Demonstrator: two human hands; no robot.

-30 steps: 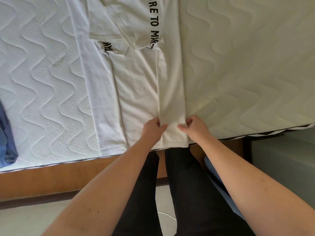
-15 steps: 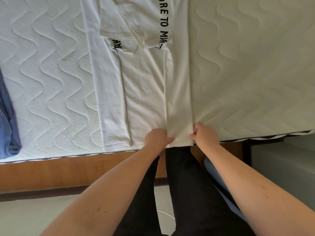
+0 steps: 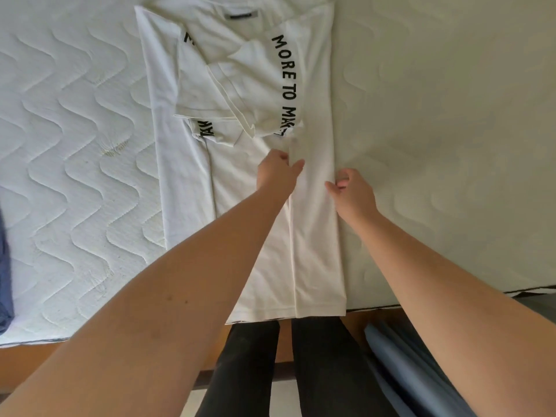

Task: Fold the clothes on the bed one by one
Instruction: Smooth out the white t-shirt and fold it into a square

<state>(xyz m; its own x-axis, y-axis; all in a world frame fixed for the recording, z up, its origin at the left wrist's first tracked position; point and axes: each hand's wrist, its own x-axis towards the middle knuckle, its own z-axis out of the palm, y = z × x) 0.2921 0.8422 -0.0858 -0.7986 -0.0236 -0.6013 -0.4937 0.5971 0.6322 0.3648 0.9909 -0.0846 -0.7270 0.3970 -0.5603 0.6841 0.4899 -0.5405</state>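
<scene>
Both hands rest mid-length on a white T-shirt (image 3: 240, 176) lying flat on the mattress (image 3: 75, 145). Left hand (image 3: 278, 173) pinches the folded panel's inner edge; right hand (image 3: 352, 191) grips its outer edge. Smoothing evenly toward the collar should keep the fold straight.

A white T-shirt (image 3: 249, 164) with black letters lies flat on the quilted mattress (image 3: 69, 139), its two sides and both sleeves folded in toward the middle. The left hand (image 3: 278, 173) pinches the edge of the right folded panel near the middle of the shirt, and the right hand (image 3: 353, 194) holds that panel's outer edge with curled fingers. A blue garment (image 3: 4, 266) lies at the left border.
</scene>
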